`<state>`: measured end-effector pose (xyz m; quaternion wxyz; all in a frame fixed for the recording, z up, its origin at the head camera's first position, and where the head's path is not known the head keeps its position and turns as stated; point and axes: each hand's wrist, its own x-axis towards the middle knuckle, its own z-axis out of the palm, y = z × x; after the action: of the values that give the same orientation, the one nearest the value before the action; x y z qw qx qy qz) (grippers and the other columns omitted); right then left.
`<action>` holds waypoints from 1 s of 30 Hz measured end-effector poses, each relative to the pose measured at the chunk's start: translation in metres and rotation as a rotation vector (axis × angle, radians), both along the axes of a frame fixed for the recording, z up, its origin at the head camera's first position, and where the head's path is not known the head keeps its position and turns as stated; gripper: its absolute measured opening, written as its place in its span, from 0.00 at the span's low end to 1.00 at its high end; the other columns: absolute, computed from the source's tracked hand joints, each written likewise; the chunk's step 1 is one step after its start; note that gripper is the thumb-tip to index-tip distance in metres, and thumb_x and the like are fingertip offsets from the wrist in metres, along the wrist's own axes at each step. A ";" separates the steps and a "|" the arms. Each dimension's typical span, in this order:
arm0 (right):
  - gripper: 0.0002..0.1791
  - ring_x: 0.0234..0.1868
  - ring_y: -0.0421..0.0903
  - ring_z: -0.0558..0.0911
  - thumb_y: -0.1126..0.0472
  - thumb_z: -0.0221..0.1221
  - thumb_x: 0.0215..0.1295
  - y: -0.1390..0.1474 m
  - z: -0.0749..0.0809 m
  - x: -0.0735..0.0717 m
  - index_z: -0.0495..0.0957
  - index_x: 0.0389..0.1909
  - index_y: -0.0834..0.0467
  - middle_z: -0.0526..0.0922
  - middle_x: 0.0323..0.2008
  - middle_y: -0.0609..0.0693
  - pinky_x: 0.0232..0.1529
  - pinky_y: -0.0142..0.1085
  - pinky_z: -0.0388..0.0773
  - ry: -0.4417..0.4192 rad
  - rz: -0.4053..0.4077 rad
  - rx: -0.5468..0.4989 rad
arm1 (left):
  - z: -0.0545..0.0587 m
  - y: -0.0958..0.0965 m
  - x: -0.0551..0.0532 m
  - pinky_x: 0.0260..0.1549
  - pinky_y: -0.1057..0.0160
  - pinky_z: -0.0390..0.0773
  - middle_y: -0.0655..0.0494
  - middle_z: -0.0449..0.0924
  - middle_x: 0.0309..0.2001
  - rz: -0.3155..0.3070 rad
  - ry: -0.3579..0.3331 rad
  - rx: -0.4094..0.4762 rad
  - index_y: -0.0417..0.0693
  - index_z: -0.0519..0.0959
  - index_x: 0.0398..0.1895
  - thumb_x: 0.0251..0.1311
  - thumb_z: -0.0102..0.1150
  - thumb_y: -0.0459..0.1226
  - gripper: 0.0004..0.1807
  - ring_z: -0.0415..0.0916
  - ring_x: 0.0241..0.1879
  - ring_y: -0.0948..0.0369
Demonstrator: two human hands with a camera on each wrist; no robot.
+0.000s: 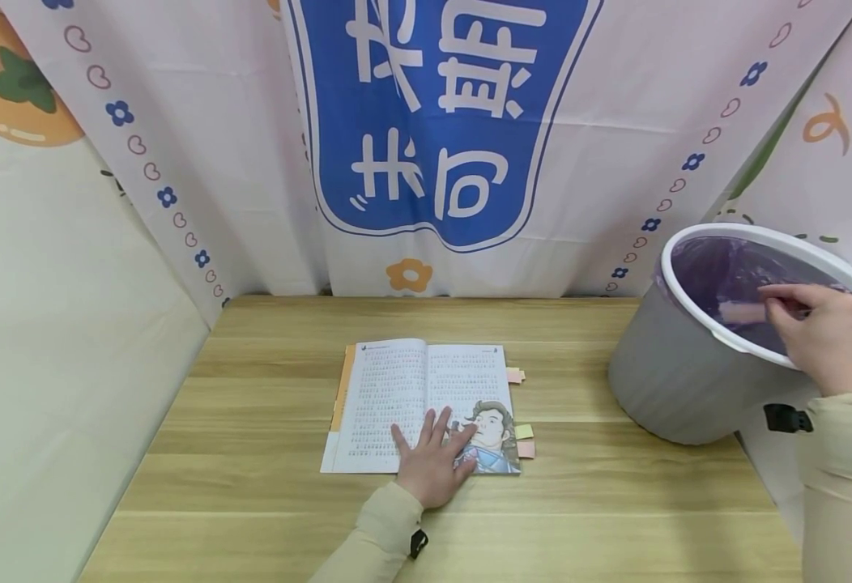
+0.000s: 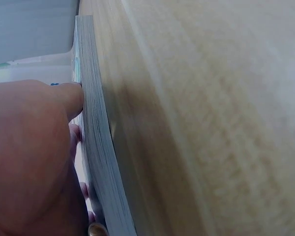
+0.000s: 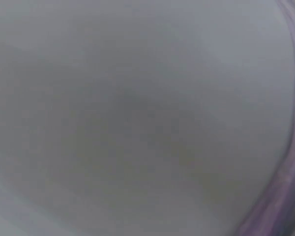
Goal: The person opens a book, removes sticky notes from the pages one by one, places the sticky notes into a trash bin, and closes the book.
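Note:
An open book lies on the wooden table, with text on both pages and a drawn figure at the lower right. My left hand rests with spread fingers across the lower part of the right page. In the left wrist view, the thumb sits beside the thick page edges. At the right, my right hand reaches over the mouth of a grey bin. Thumb and forefinger come together at one end of a pale pink paper slip. The right wrist view shows only the bin's blurred grey wall.
Yellow and pink sticky tabs stick out from the book's right edge. A purple liner lines the bin, under a white rim. Behind the wooden table hangs a printed curtain.

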<state>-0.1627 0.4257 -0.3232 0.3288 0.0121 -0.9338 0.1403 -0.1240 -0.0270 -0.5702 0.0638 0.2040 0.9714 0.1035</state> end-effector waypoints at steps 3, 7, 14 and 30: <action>0.11 0.21 0.35 0.79 0.65 0.60 0.57 0.000 0.000 0.000 0.86 0.36 0.66 0.84 0.31 0.68 0.19 0.30 0.58 -0.027 -0.020 0.020 | -0.002 0.000 0.000 0.57 0.18 0.33 0.49 0.45 0.79 0.000 0.004 0.003 0.74 0.58 0.76 0.71 0.37 0.63 0.31 0.41 0.76 0.45; 0.13 0.30 0.72 0.80 0.63 0.58 0.59 0.001 0.001 0.001 0.85 0.38 0.67 0.83 0.34 0.71 0.18 0.30 0.57 -0.066 -0.037 0.034 | -0.004 0.000 -0.001 0.57 0.19 0.32 0.50 0.44 0.79 0.002 0.006 0.000 0.76 0.57 0.76 0.71 0.36 0.64 0.31 0.39 0.77 0.46; 0.14 0.40 0.69 0.82 0.64 0.56 0.63 -0.004 -0.002 0.001 0.85 0.42 0.67 0.84 0.41 0.69 0.29 0.23 0.60 0.041 -0.059 -0.017 | -0.009 -0.001 -0.002 0.56 0.18 0.31 0.51 0.43 0.79 0.001 0.018 0.003 0.77 0.57 0.76 0.71 0.33 0.64 0.31 0.38 0.77 0.46; 0.11 0.44 0.18 0.75 0.63 0.60 0.63 -0.083 -0.015 0.037 0.88 0.40 0.63 0.87 0.39 0.63 0.51 0.18 0.69 0.474 0.119 -0.275 | -0.002 0.000 -0.003 0.56 0.18 0.32 0.48 0.43 0.79 -0.008 -0.013 0.006 0.73 0.57 0.76 0.71 0.36 0.64 0.32 0.39 0.76 0.45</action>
<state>-0.1261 0.3423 -0.3383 0.5279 0.0546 -0.8006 0.2783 -0.1271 -0.0268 -0.5720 0.0699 0.2072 0.9699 0.1076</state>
